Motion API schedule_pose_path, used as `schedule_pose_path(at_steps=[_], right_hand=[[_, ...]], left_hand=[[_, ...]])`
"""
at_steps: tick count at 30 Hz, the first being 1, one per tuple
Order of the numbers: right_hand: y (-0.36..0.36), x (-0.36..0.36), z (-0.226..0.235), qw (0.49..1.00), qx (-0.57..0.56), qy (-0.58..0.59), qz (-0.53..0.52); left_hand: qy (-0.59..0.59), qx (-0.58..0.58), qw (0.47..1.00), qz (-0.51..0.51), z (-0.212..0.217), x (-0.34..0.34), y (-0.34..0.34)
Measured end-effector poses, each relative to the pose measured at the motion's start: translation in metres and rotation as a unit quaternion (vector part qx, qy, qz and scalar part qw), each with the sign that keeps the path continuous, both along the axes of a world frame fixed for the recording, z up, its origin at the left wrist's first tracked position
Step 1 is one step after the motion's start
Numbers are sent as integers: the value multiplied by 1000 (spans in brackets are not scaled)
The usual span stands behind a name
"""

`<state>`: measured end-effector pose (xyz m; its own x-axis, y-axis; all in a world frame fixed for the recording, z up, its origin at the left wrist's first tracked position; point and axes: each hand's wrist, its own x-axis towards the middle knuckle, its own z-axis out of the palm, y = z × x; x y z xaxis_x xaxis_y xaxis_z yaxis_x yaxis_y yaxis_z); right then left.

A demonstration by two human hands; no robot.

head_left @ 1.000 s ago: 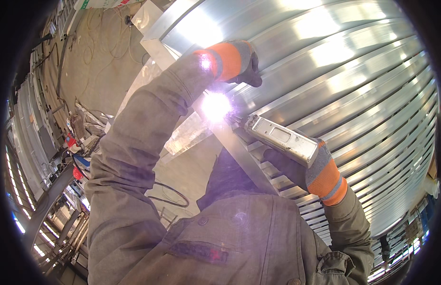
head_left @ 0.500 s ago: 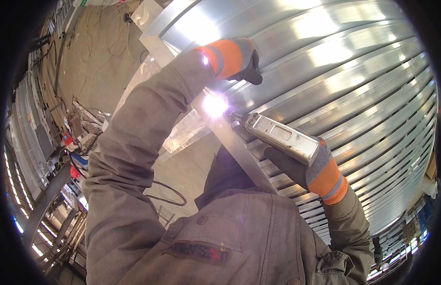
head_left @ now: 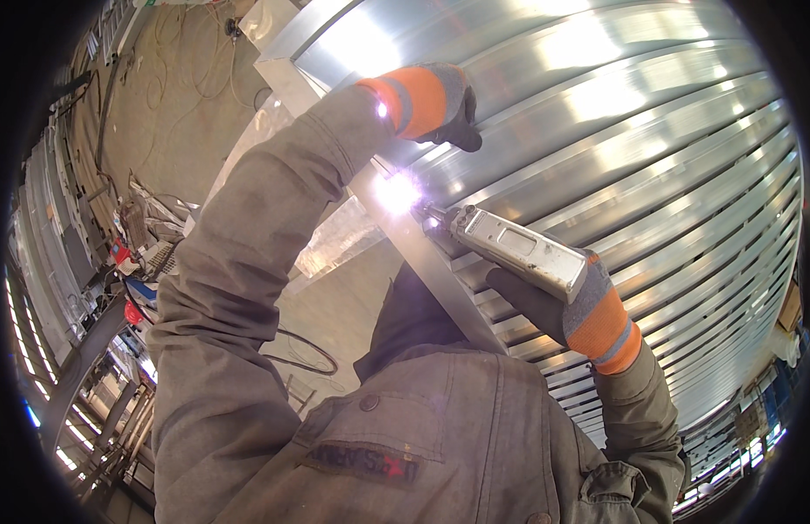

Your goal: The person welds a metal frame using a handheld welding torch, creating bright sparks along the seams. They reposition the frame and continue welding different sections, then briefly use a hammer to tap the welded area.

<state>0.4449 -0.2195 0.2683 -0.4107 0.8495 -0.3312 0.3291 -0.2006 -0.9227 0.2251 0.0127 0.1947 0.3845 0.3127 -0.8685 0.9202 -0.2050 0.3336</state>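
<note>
My right hand (head_left: 597,319), in a grey and orange glove, is wrapped round the boxy silver body of a welding torch (head_left: 523,251). The torch's nozzle points left, and a blinding white-violet arc (head_left: 396,192) burns at its tip. That glare sits on a flat metal edge bar (head_left: 453,297), where the ends of the long shiny metal slats (head_left: 553,179) meet it; the weld itself is hidden in the light. Beyond the arc, my left hand (head_left: 435,105), gloved alike, rests curled on the slats. Whatever its fingers may hold is hidden.
The ribbed metal panel spreads across the right side. Hoses and cables (head_left: 174,96) lie on the concrete floor at upper left. Metal lengths (head_left: 51,227) and clutter, including a red item (head_left: 133,313), stand along the left. A dark cable loop (head_left: 313,354) lies below my left arm.
Almost nothing differs. My left arm has shifted very slightly left and up, while the torch and the burning arc stay at nearly the same spot.
</note>
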Motion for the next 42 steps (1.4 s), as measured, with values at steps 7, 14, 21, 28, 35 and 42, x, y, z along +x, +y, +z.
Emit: schedule_pose_path(at_steps=[7,14,21,28,35,42], right_hand=[[-3,1,-2,1000,-16,-26,-9],[-2,8,-2,998,18,-44,31],[-2,9,1,998,0,-50,26],[-4,8,-1,998,23,-52,24],[-3,10,3,997,18,-67,42],[6,11,13,996,4,-62,65]], left_hand=[[-2,-12,1000,-1,0,0,2],[11,-13,1000,1,1,2,2],[29,-16,999,-2,1,5,3],[31,-21,999,0,1,6,4],[3,-12,1000,12,4,0,2],[-13,-17,1000,-3,3,-1,2]])
